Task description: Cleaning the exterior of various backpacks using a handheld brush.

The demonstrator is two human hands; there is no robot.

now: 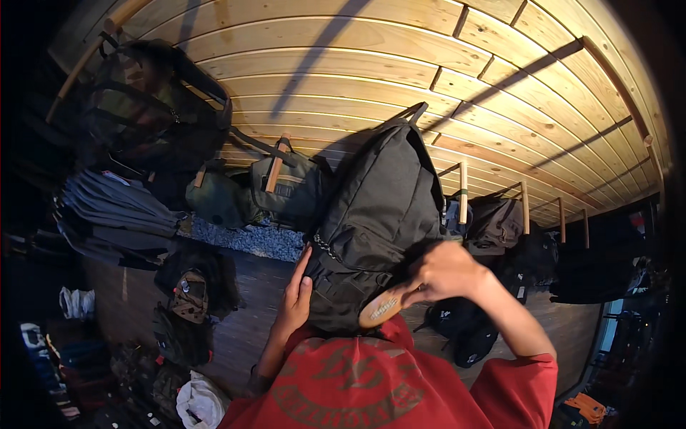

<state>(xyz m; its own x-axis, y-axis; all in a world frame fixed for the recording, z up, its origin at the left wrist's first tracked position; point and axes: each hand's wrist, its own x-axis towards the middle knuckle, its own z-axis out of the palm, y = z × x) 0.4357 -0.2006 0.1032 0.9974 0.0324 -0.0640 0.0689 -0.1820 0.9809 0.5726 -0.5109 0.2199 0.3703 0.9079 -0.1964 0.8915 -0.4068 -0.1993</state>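
Observation:
A large black backpack [371, 207] stands upright in front of me, its top loop near the wooden wall. A patterned cord runs across its lower left. My left hand [294, 300] rests against the backpack's left side, fingers stretched out along it. In my right hand [444, 272] is a wooden brush [382, 307] with a tan, rounded back, the fingers closed around it. It lies over the lower right front of the backpack. Its underside is hidden.
Wooden pegs [463, 193] stick out from the plank wall [343, 64]. Other bags [289, 187] hang at the left, a brown bag [493, 222] at the right. Folded grey clothes [118, 204] are stacked on the left. Several backpacks [189, 293] stand on the dark floor.

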